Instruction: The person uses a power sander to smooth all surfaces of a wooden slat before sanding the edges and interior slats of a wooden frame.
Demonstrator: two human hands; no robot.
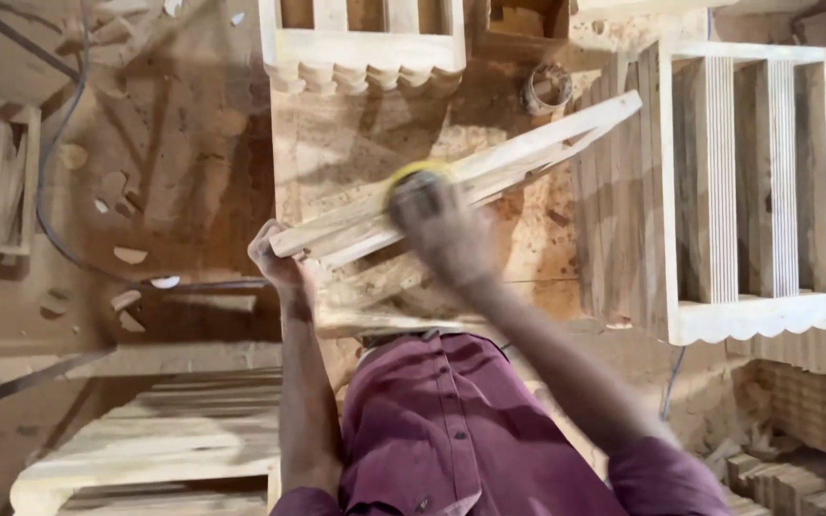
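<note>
Because the long pale wooden frame piece [489,167] is stiff and seems light for its length, I judge it handles best gripped at its near left end, where it cannot swing away under pressure. My left hand [274,256] is closed around that end, propping it up off the sawdust-strewn wooden workbench [336,153]. My right hand [437,225] is blurred, pressed down on a yellow-rimmed round sanding pad [418,177] at the piece's middle; I cannot tell how tightly its fingers curl. The piece runs slanting from near left up to far right, across the bench. It looks raw and unfinished, made of slim parallel rails, smooth and light in colour. A pale slatted wooden panel with a scalloped edge [748,182] stands to the right.
</note>
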